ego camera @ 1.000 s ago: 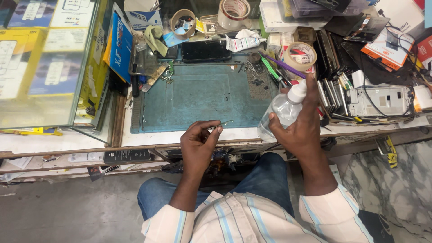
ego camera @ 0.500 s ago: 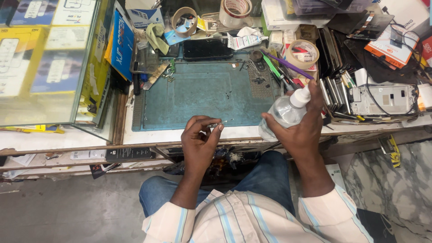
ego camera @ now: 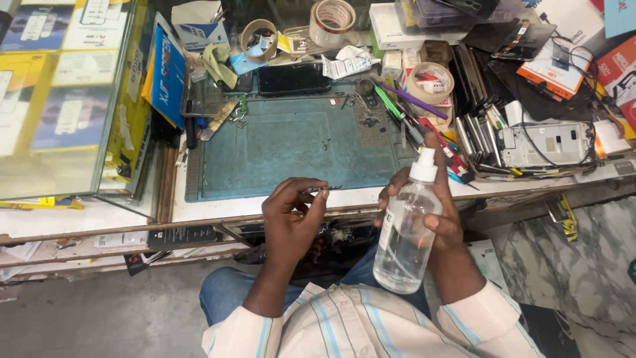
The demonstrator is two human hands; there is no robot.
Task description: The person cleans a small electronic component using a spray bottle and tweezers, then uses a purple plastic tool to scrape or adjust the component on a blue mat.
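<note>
The clear spray bottle (ego camera: 405, 235) sits upright in the right hand (ego camera: 434, 212), fingers wrapped round it, over the lap. The left hand (ego camera: 291, 222) pinches a small metal part (ego camera: 324, 190) at the bench edge. Nothing looks sprayed yet, I'd judge. Beyond lies a teal work mat (ego camera: 291, 149), tape rolls (ego camera: 430, 81) and cluttered tools.

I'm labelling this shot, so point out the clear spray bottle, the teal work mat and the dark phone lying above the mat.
clear spray bottle (ego camera: 405, 238), head view, on its transparent body.
teal work mat (ego camera: 291, 149), head view, on its bare middle.
dark phone (ego camera: 293, 79), head view, on its screen.
</note>
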